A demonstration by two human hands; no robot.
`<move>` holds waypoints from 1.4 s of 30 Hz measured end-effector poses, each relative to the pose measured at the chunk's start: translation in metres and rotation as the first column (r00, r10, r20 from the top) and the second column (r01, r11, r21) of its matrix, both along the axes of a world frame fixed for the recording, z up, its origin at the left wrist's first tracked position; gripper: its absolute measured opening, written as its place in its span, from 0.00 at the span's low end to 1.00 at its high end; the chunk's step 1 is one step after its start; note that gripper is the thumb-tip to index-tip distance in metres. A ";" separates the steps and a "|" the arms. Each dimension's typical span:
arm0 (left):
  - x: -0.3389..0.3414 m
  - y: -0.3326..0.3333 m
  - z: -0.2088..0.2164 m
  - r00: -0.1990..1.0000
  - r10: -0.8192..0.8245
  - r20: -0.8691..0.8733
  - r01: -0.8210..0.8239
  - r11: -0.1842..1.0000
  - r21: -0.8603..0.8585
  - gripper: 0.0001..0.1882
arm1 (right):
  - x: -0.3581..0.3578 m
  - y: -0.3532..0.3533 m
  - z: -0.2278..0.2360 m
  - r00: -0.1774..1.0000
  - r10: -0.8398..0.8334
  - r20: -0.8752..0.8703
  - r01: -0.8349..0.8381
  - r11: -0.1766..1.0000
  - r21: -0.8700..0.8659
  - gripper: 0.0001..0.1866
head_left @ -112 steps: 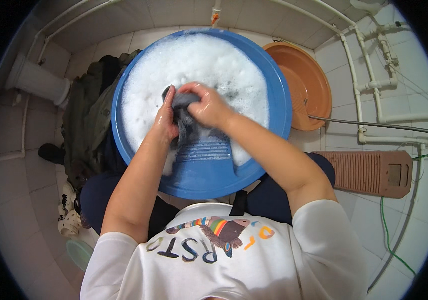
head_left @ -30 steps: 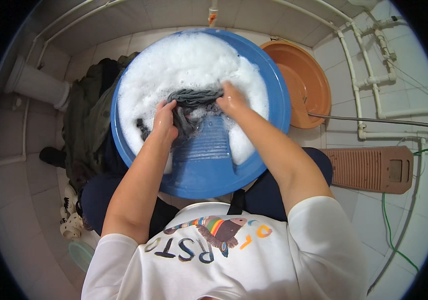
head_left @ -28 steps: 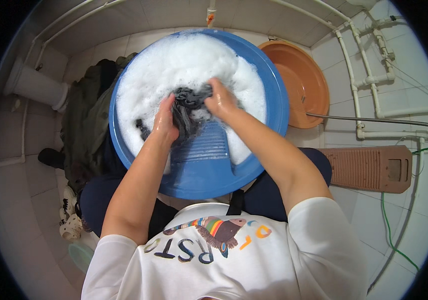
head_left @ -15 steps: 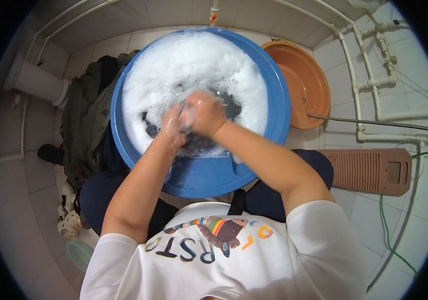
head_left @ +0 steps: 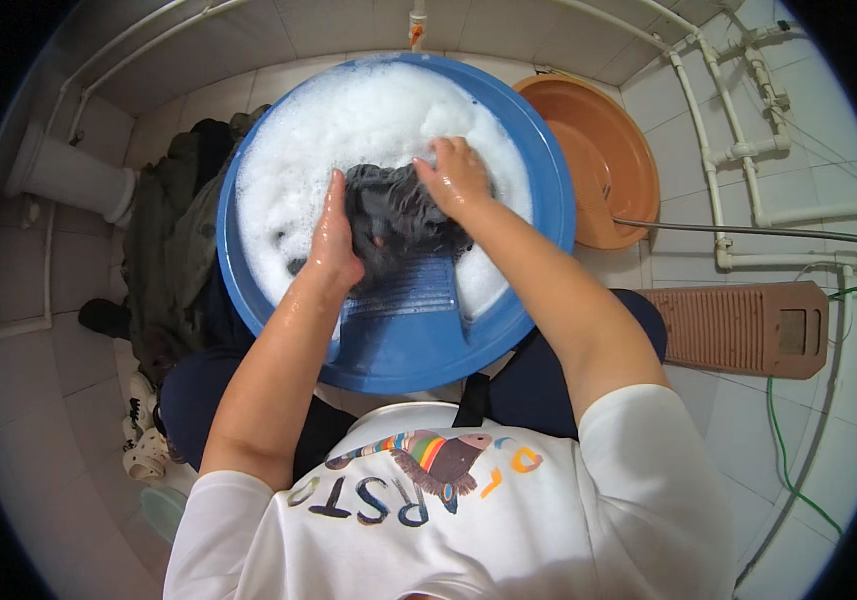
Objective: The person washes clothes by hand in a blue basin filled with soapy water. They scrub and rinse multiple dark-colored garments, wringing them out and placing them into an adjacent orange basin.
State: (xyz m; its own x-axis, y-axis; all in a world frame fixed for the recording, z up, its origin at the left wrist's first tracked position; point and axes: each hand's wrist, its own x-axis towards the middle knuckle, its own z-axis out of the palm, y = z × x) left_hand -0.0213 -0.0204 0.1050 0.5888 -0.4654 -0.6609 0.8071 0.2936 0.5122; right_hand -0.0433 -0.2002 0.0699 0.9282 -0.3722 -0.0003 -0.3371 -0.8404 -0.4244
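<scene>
my left hand (head_left: 336, 240), straight-fingered and uncurled, stood along the left edge of the dark grey cloth (head_left: 386, 212), seemingly as a side wall to it; my right hand (head_left: 458, 180), thumb spread wide from the fingers, lay at its right edge. the cloth sat between them in the blue tub (head_left: 398, 360), over the far end of the ridged slope (head_left: 418, 292), which probably gave it backing. white foam (head_left: 293, 135) lay around.

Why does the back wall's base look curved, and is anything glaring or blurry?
Head view: fisheye lens bows the wall at its base; head view: foam is brightest, cloth dark with faint folds; head view: left hand and right hand look fairly sharp.
</scene>
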 end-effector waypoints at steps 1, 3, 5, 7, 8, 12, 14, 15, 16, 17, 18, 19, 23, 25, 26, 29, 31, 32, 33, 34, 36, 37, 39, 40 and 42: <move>0.007 0.005 -0.007 1.000 0.026 -0.007 -0.026 1.000 -0.001 0.26 | -0.004 -0.004 -0.003 0.995 0.007 -0.096 -0.012 0.999 -0.043 0.27; 0.018 0.013 -0.016 0.997 0.080 -0.020 -0.081 0.997 -0.003 0.18 | -0.010 0.001 -0.012 0.948 0.113 -0.297 -0.154 0.981 -0.119 0.31; 0.013 0.006 -0.019 0.962 0.258 0.091 -0.272 0.938 0.214 0.17 | -0.022 0.009 -0.017 0.843 0.357 -0.402 -0.432 0.895 -0.110 0.37; 0.015 0.010 -0.031 0.923 0.340 0.183 -0.380 0.881 0.280 0.21 | -0.018 -0.003 -0.005 0.803 0.420 -0.423 -0.380 0.908 0.178 0.39; 0.017 0.014 -0.041 0.933 0.313 0.178 -0.351 0.898 0.265 0.21 | -0.014 -0.011 -0.001 0.798 0.393 -0.457 -0.251 0.906 0.340 0.39; 0.017 0.011 -0.044 0.985 0.170 0.028 -0.169 0.985 -0.023 0.20 | -0.012 0.006 -0.022 0.993 0.000 -0.117 0.015 0.991 0.130 0.21; 0.013 0.005 -0.040 0.996 0.071 -0.047 -0.079 0.976 -0.202 0.23 | -0.010 0.029 -0.011 0.954 0.126 0.272 -0.189 0.957 0.220 0.16; 0.012 0.006 -0.032 0.998 0.036 -0.055 -0.049 0.969 -0.241 0.26 | -0.012 0.049 0.011 0.975 0.081 0.206 -0.154 0.917 0.369 0.16; 0.011 0.006 -0.020 0.998 -0.001 -0.061 -0.016 0.960 -0.281 0.29 | -0.015 0.064 0.024 0.919 0.155 0.362 -0.273 0.912 0.305 0.12; 0.007 0.004 -0.002 0.995 0.006 -0.098 -0.018 0.992 -0.124 0.35 | -0.021 0.076 0.032 0.846 0.227 0.483 -0.349 0.920 0.179 0.09; 0.013 0.013 -0.014 0.977 -0.113 -0.184 0.059 0.959 -0.277 0.38 | -0.029 0.086 0.045 0.778 0.318 0.541 -0.423 0.903 0.077 0.08; 0.017 0.018 -0.015 0.973 -0.138 -0.186 0.085 0.961 -0.264 0.36 | -0.036 0.094 0.057 0.738 0.390 0.551 -0.497 0.866 0.052 0.08; 0.001 0.022 -0.024 0.995 -0.057 -0.083 0.046 0.991 -0.125 0.31 | -0.056 0.116 0.077 0.621 0.568 0.541 -0.650 0.758 -0.050 0.07; -0.019 0.023 -0.031 1.000 0.007 -0.003 -0.007 0.999 -0.040 0.28 | -0.048 0.105 0.068 0.607 0.513 0.607 -0.561 0.818 -0.130 0.05; -0.026 0.021 -0.034 0.999 0.035 0.038 -0.035 0.999 0.002 0.27 | -0.040 0.097 0.058 0.596 0.485 0.640 -0.509 0.844 -0.166 0.05; -0.027 -0.002 -0.024 1.000 0.007 -0.028 -0.009 0.997 -0.082 0.19 | -0.015 0.065 0.027 0.872 0.079 0.483 -0.196 0.961 0.196 0.08; -0.025 -0.008 -0.021 0.998 -0.023 -0.066 0.014 0.991 -0.130 0.14 | -0.014 0.062 0.032 0.872 0.076 0.484 -0.187 0.965 0.185 0.07; -0.021 -0.002 -0.031 1.000 -0.013 0.012 0.015 0.980 -0.199 0.14 | -0.018 0.073 0.033 0.835 0.108 0.539 -0.244 0.952 0.187 0.07; -0.015 0.009 -0.047 0.996 0.006 0.089 0.018 0.964 -0.266 0.15 | -0.023 0.086 0.039 0.793 0.139 0.593 -0.303 0.935 0.186 0.07; -0.011 0.013 -0.051 0.986 0.027 0.164 0.030 0.942 -0.334 0.15 | -0.028 0.099 0.040 0.769 0.267 0.581 -0.383 0.920 0.084 0.07; -0.005 0.010 -0.050 0.997 -0.022 0.072 0.037 0.976 -0.213 0.20 | -0.028 0.095 0.037 0.800 0.250 0.546 -0.374 0.919 0.127 0.07; -0.002 0.009 -0.045 0.999 -0.044 0.024 0.047 0.988 -0.150 0.23 | -0.028 0.091 0.033 0.815 0.240 0.528 -0.368 0.918 0.150 0.07; -0.009 -0.003 -0.010 0.994 -0.013 -0.107 0.012 1.000 -0.007 0.29 | -0.017 0.074 0.013 0.875 0.139 0.464 -0.256 0.946 0.198 0.10; -0.007 -0.003 -0.001 0.993 -0.042 -0.110 0.044 0.999 0.017 0.31 | -0.009 0.051 0.009 0.938 0.124 0.323 -0.169 0.979 0.113 0.11; -0.001 -0.004 0.014 0.995 -0.077 -0.070 0.076 0.997 -0.028 0.30 | -0.002 0.017 0.018 0.998 -0.061 0.000 0.061 0.997 0.044 0.14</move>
